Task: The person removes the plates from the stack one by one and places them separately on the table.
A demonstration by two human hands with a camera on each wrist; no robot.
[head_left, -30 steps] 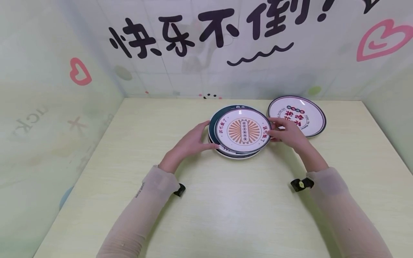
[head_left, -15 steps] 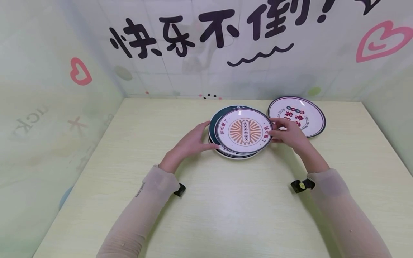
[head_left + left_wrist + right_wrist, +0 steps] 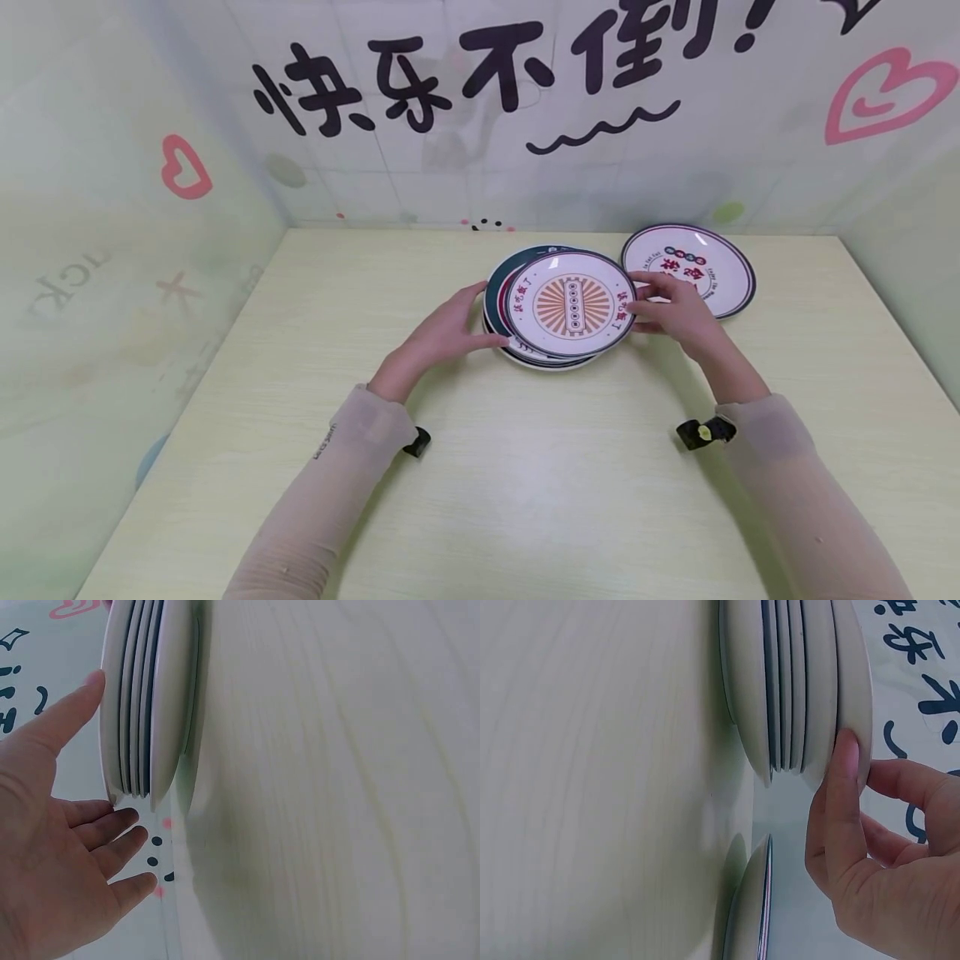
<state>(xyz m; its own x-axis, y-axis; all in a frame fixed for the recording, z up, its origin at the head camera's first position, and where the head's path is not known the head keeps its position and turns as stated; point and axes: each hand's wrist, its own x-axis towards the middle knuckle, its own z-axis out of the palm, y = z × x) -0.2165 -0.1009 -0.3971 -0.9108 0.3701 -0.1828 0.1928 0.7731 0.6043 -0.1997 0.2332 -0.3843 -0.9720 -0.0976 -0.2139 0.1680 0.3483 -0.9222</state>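
Note:
A white plate point(image 3: 572, 307) with an orange sunburst and red lettering tops a stack of several plates. My right hand point(image 3: 677, 313) pinches its right rim; in the right wrist view the thumb and fingers point(image 3: 845, 795) take the edge from both sides. Beneath it, a dark green-rimmed plate point(image 3: 497, 287) shows on the left, with a red-edged plate between. My left hand point(image 3: 448, 329) stays at the stack's left side, its fingers mostly straight. The left wrist view shows the thumb and index fingertip touching or very near the plate rims point(image 3: 112, 735).
Another white plate point(image 3: 723, 267) with red characters lies at the back right, partly behind my right hand. A pale wooden tabletop point(image 3: 525, 467) meets a printed back wall point(image 3: 420, 187), with side walls left and right.
The sunburst plate has slid slightly right with my right hand, and more of the red-edged plate below now shows on the left. My left hand has stayed put.

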